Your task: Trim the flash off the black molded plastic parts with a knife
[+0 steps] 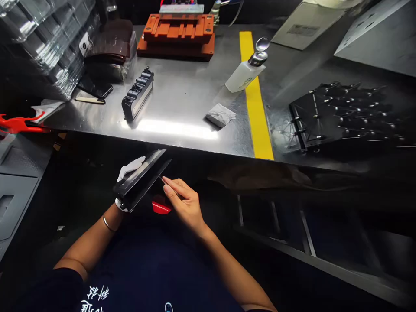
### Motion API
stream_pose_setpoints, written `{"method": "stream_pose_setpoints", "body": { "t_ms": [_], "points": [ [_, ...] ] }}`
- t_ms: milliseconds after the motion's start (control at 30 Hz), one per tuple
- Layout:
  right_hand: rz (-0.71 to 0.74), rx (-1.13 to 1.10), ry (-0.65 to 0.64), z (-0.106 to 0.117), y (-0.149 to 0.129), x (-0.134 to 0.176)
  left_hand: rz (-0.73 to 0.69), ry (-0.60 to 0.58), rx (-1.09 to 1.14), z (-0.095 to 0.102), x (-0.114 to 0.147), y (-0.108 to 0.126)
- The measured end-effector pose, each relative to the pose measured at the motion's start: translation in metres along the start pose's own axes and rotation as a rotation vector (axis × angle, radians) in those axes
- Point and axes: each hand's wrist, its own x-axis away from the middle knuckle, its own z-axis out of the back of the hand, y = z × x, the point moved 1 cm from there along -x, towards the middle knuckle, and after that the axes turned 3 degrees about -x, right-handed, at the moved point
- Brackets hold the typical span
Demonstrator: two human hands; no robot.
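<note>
My left hand (130, 168), in a white glove, is closed around a long black plastic part (143, 175) with a pale strip along its top edge. The part is tilted in front of my body, below the bench edge. Bare and pinched, my right hand (185, 201) is at the part's right side. Thumb and index finger hold a small thin thing whose kind I cannot make out; its tip is close to the part. Most of the left fingers are hidden behind the part. On the bench stands a similar black part (138, 95) with rounded recesses.
An orange fixture (178, 37) sits at the back of the metal bench (185, 99). A white pump bottle (245, 76) and a folded white wipe (221, 115) are near the yellow tape (258, 117). Clear trays (48, 43) are stacked left; black parts (354, 108) lie right.
</note>
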Motion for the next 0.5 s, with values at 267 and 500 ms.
{"method": "stream_pose_setpoints", "body": {
  "t_ms": [267, 500],
  "points": [
    [-0.072, -0.096, -0.012, -0.006, -0.002, 0.000, -0.175, 0.052, 0.008, -0.007, 0.008, 0.002],
    [-0.071, -0.080, 0.056, 0.005, 0.004, -0.012, -0.252, 0.082, -0.013, -0.008, 0.019, 0.009]
  ]
}}
